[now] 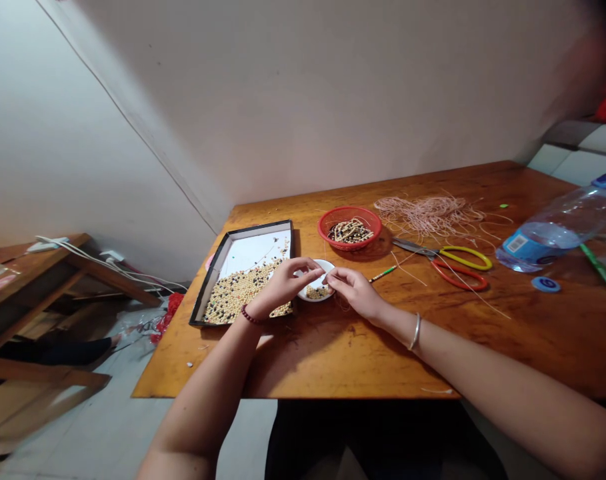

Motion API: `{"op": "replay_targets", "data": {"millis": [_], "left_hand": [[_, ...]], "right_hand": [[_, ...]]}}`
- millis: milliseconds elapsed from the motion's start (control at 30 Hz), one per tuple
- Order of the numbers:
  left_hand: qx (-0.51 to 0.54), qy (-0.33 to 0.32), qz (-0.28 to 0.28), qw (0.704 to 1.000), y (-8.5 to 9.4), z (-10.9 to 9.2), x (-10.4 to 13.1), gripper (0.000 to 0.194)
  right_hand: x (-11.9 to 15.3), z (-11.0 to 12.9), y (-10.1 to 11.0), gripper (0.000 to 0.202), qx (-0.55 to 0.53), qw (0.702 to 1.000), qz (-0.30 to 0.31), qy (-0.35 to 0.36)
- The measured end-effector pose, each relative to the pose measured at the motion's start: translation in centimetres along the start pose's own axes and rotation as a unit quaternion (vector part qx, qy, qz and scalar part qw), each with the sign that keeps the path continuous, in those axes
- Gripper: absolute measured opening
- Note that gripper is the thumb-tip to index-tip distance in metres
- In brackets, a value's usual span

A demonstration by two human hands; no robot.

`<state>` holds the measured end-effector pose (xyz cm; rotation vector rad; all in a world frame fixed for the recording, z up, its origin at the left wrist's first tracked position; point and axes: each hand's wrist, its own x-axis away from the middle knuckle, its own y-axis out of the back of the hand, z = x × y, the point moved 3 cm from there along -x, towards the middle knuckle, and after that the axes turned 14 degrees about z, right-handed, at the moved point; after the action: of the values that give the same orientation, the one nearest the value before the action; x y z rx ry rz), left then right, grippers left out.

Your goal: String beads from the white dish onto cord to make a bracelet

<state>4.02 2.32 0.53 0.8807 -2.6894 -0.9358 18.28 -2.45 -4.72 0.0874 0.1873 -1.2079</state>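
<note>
Over a small white bowl (324,265) with some beads in it, my two hands come close together. My left hand (283,283), with a dark red bead bracelet at its wrist, is closed in a pinch. My right hand (355,291), wearing a silver bangle, also pinches, its fingertips nearly meeting the left ones. Whatever lies between the fingers is too small to make out. Beside my right hand a short beaded strand (384,273) with a green end lies on the table. A shallow black-edged tray (250,247) holding many cream and dark beads stands under and left of my left hand.
Behind the bowl stands a red basket (325,237) of strung beads. To the right are a heap of pale cord (433,215), scissors (423,251) with yellow and red handles, a plastic bottle (553,230) and a blue cap (545,285). The wooden table (373,360) meets the wall.
</note>
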Motion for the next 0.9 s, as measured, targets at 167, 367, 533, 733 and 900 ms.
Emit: {"op": "replay_targets", "data": {"millis": [167, 367, 533, 733, 900], "left_hand": [[-0.076, 0.032, -0.058, 0.995, 1.6, 0.8, 0.4, 0.031], [-0.386, 0.273, -0.130, 0.872, 5.1, 3.2, 2.9, 0.018], [-0.420, 0.378, -0.031, 0.824, 5.1, 4.6, 3.1, 0.021], [-0.425, 0.354, -0.020, 0.833, 4.6, 4.7, 2.7, 0.025], [-0.410, 0.354, -0.014, 0.840, 4.3, 5.2, 2.5, 0.021]], "right_hand": [[-0.1, -0.4, 0.3, 0.034, -0.016, 1.000, -0.012, 0.001], [0.1, -0.8, 0.2, 0.035, -0.064, 0.997, -0.020, -0.029], [0.1, -0.6, 0.1, 0.034, -0.074, 0.996, -0.010, -0.040], [0.2, -0.5, -0.1, 0.033, -0.138, 0.986, 0.006, -0.089], [0.4, -0.5, -0.2, 0.028, -0.217, 0.968, 0.016, -0.124]]}}
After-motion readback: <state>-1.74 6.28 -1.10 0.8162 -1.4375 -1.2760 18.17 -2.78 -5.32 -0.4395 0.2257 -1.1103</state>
